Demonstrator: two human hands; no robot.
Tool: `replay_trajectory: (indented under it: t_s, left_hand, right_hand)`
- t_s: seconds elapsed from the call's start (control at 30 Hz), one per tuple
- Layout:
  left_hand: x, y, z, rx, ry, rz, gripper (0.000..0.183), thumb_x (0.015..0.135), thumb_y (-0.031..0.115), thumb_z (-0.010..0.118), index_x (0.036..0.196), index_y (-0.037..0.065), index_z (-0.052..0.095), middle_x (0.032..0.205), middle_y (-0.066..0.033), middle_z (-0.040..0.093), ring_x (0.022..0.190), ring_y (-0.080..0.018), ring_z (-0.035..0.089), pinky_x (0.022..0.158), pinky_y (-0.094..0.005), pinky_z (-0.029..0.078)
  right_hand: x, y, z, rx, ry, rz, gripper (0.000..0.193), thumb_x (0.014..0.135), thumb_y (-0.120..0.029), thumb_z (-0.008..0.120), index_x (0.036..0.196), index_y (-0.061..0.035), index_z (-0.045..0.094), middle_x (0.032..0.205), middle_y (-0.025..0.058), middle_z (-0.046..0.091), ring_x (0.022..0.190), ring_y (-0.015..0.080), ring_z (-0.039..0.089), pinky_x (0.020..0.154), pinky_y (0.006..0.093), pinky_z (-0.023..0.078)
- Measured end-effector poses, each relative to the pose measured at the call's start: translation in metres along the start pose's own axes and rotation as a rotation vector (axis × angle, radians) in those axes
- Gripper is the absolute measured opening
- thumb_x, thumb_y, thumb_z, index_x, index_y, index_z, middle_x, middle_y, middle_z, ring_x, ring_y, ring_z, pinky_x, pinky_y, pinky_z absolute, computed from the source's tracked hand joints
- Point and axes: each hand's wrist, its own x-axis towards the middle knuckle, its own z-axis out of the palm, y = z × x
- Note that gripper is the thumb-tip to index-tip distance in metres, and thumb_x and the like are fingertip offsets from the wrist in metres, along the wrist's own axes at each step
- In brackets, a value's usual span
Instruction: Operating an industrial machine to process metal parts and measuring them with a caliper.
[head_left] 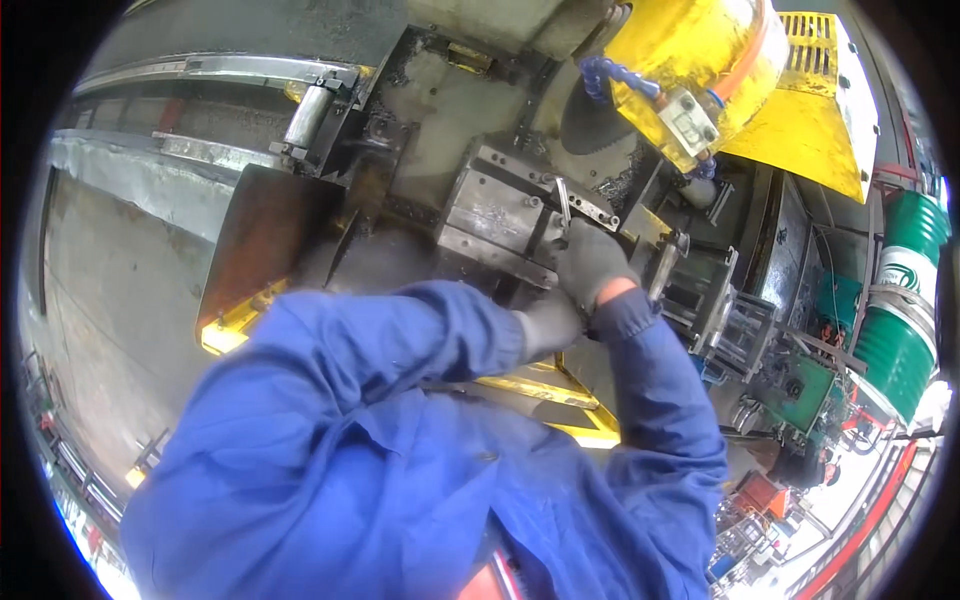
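My right hand (596,262), in a dark grey glove, is closed at the right end of the steel vise (492,212). A slim bright metal bar (563,198) rises from beside its fingertips; whether the fingers grip that bar or something under it is hidden. My left hand (551,326), gloved alike, sits just below and left of the right one, close against it and near the vise's front edge. Its fingers are out of sight and blurred. Beyond the vise is a dark round saw blade (597,118), partly covered by a yellow guard (690,70).
Blue segmented coolant hose (608,72) hangs by the guard. Metal chips lie around the machine bed (440,130). A rusty plate (262,245) stands at left, and a yellow frame (560,392) below my hands. Rails (700,295) and a green drum (902,310) are at right.
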Motion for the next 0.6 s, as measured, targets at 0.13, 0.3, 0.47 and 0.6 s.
replay_trajectory:
  t_s: [0.13, 0.3, 0.47, 0.6]
  left_hand:
    - [0.012, 0.007, 0.010, -0.237, -0.052, -0.077, 0.022, 0.095, 0.011, 0.051, 0.105, -0.003, 0.065, 0.099, -0.0149, 0.071, 0.086, -0.0257, 0.067, 0.076, -0.0338, 0.054]
    - [-0.007, 0.038, -0.059, -0.652, -0.314, -0.563, 0.021, 0.095, 0.010, 0.052, 0.102, -0.004, 0.065, 0.090, -0.0145, 0.070, 0.077, -0.0211, 0.067, 0.069, -0.0295, 0.055]
    - [-0.027, 0.016, -0.067, -0.835, -0.270, -0.529, 0.018, 0.094, 0.010, 0.054, 0.099, -0.003, 0.066, 0.084, -0.0136, 0.069, 0.071, -0.0187, 0.067, 0.065, -0.0268, 0.055]
    - [-0.031, 0.012, -0.085, -0.861, -0.210, -0.536, 0.014, 0.091, 0.014, 0.061, 0.094, 0.001, 0.067, 0.084, -0.0126, 0.070, 0.071, -0.0193, 0.067, 0.070, -0.0268, 0.055]
  right_hand:
    - [0.004, 0.020, -0.041, -0.418, 0.089, -0.021, 0.026, 0.091, -0.025, 0.062, 0.095, -0.0002, 0.069, 0.091, 0.0157, 0.072, 0.070, 0.0218, 0.066, 0.059, 0.0337, 0.051]
    - [0.056, 0.031, -0.059, -0.558, 0.202, 0.015, 0.020, 0.091, -0.020, 0.060, 0.096, -0.0029, 0.069, 0.092, 0.0143, 0.072, 0.074, 0.0252, 0.068, 0.060, 0.0351, 0.051]
    - [0.080, 0.048, -0.052, -0.563, 0.356, -0.258, 0.018, 0.091, -0.020, 0.059, 0.094, -0.0051, 0.069, 0.087, 0.0117, 0.070, 0.075, 0.0286, 0.068, 0.062, 0.0375, 0.053]
    - [0.088, 0.066, -0.050, -0.545, 0.494, -0.405, 0.018, 0.092, -0.021, 0.058, 0.093, -0.0065, 0.068, 0.083, 0.0102, 0.069, 0.076, 0.0306, 0.068, 0.063, 0.0390, 0.053]
